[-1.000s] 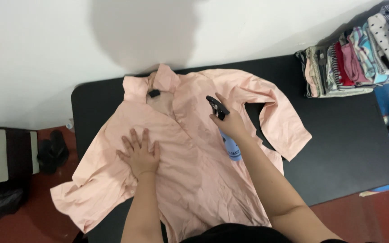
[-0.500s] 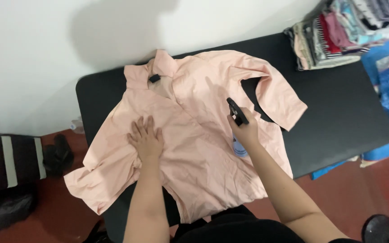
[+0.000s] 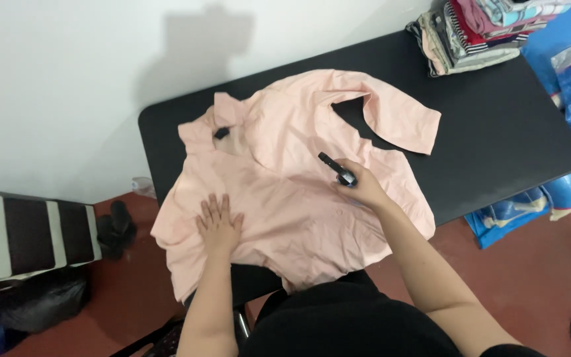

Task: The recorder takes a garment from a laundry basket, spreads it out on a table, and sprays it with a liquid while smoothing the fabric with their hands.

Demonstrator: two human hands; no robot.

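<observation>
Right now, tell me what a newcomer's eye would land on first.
A pale pink shirt lies spread across the black table, filling the middle. The left hand presses flat on its lower front; the right hand holds a small dark handheld tool over it. Folded clothes are stacked at the far right corner.

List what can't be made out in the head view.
- Tool in the right hand: mostly covered by the fingers; its kind is unclear.
- Clothes pile: cut off by the top edge.
- Dark spot at the shirt collar: too small to tell.
- Left hand hides the cloth beneath it.
</observation>
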